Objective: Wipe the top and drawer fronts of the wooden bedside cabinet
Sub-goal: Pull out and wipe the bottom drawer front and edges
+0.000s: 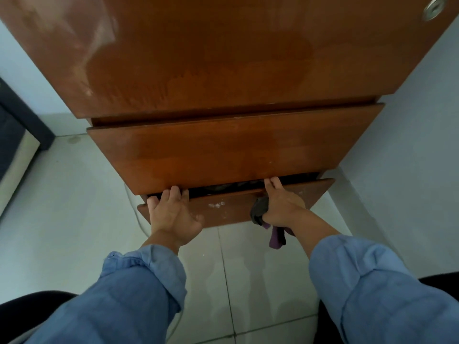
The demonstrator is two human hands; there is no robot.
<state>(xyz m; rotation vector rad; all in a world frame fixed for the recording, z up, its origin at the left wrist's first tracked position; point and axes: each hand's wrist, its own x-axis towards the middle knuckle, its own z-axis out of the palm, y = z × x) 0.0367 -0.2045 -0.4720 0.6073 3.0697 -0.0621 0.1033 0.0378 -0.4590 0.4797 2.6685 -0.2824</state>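
The wooden bedside cabinet (pixel 223 58) fills the upper view, its glossy top streaked with damp marks. Below the top is the upper drawer front (pixel 223 150). The lower drawer front (pixel 231 207) stands slightly pulled out, with white specks on it and a dark gap above. My left hand (pixel 173 214) hooks its fingers over the lower drawer's top edge at the left. My right hand (pixel 280 204) grips the same edge at the right while holding a grey and purple cloth (pixel 260 214) that hangs down under the palm.
Pale floor tiles (pixel 248 281) lie under the cabinet, and a light blue wall (pixel 409 145) is on the right. A dark bed frame edge (pixel 19 135) is at the left. A round metal fitting (pixel 433 8) sits at the top's far right corner. A thin white cable (pixel 135 209) runs down left of the drawer.
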